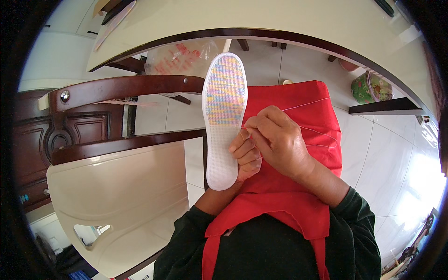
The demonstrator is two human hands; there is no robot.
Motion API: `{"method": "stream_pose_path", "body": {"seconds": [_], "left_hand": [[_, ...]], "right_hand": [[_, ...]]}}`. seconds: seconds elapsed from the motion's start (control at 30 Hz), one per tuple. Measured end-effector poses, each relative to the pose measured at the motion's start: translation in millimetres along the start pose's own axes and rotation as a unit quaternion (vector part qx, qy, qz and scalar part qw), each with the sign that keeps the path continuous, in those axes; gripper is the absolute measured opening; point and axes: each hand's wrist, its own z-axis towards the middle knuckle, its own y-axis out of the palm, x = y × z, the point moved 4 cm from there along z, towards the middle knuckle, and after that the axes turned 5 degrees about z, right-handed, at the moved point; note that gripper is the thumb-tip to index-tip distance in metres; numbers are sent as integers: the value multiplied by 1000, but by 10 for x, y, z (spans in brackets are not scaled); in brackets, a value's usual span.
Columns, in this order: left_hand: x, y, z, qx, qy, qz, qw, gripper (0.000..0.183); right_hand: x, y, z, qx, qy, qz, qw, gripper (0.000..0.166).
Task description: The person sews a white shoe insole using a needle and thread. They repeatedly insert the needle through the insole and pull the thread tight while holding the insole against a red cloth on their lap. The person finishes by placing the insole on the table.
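Observation:
A white insole (pixel 222 150) stands lengthwise before me, its far part covered in multicoloured stitching in yellow, pink and blue. The near part is bare white mesh. My left hand (pixel 247 155) grips its right edge, fingers curled over the face and the rest of the hand behind it. Close beside that edge, my right hand (pixel 281 140) pinches pale thread between thumb and forefinger. Whether a needle is in the pinch is hidden. Loops of the thread (pixel 309 104) trail right over the red apron (pixel 290 94) on my lap.
A cream table (pixel 245 15) with a dark edge curves across the far side. On my left is a chair with a dark wooden frame (pixel 129 89) and cream seat (pixel 122 196). A plastic bag (pixel 178 57) and a green patterned basket (pixel 365 87) are under the table.

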Motion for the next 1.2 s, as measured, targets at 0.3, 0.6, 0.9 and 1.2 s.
{"method": "stream_pose_path", "body": {"seconds": [0.3,0.6,0.9,1.2], "left_hand": [[6,-22,9,9,-1,15,1000,49],[16,-58,-16,18,4,18,1000,50],[30,-84,-33,26,12,30,999,50],[61,-153,-68,82,-3,104,991,54]], "right_hand": [[6,-1,-10,-3,-2,-22,1000,10],[1,-3,-9,-2,-12,-25,1000,10],[10,14,-18,-2,-19,-35,999,11],[10,9,-30,-21,-47,-105,993,13]]}}
